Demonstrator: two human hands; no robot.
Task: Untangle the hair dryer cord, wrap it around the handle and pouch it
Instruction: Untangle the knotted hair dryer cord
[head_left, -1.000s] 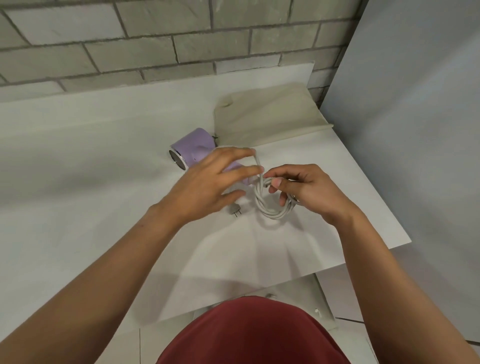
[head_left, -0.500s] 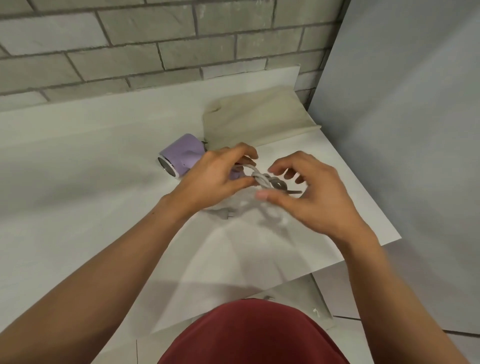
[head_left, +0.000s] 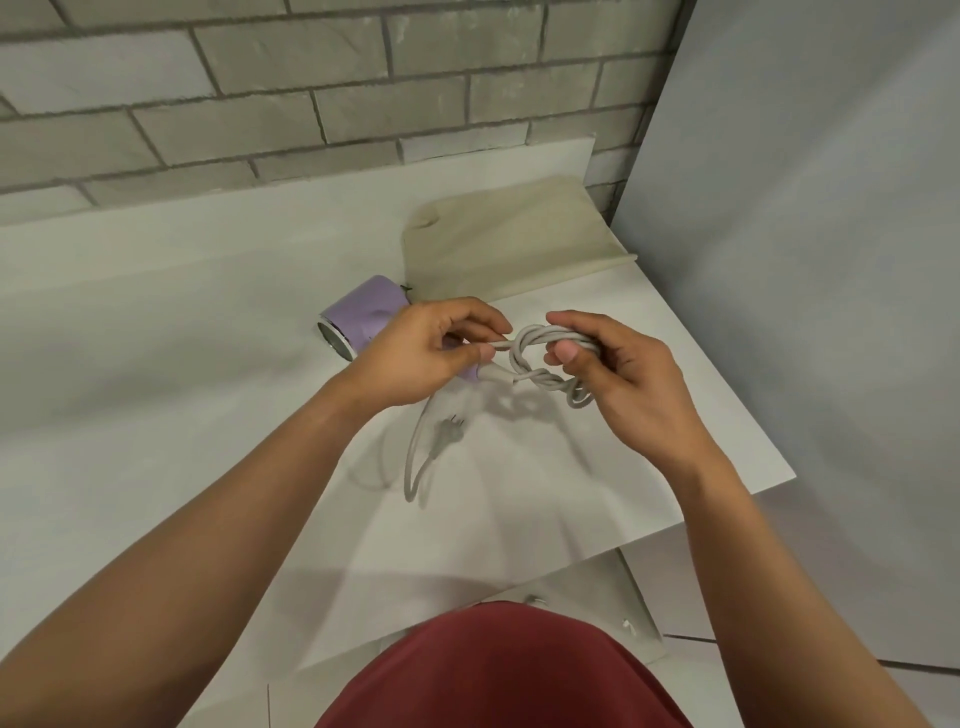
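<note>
While the left hand (head_left: 415, 353) pinches 1 strand and the right hand (head_left: 623, 374) grips the knotted pale-grey cord (head_left: 537, 331), feed slack gently.

- The left hand (head_left: 426, 353) is bare, and short creases cross its knuckles.
- The left forearm (head_left: 234, 519) is bare too. It is slim at the wrist and broadens toward the picture's edge at 8 o'clock.
- The right hand (head_left: 618, 374) is bare, with the same creased knuckles.
- The right forearm (head_left: 753, 545) is uncovered and thickens toward the edge at 4 o'clock.
- Both thumbnails (head_left: 567, 354) are cut short, plain and pale.
- A dark red garment (head_left: 498, 670) of smooth cloth in one colour shows at 6 o'clock as a rounded shape.
</note>
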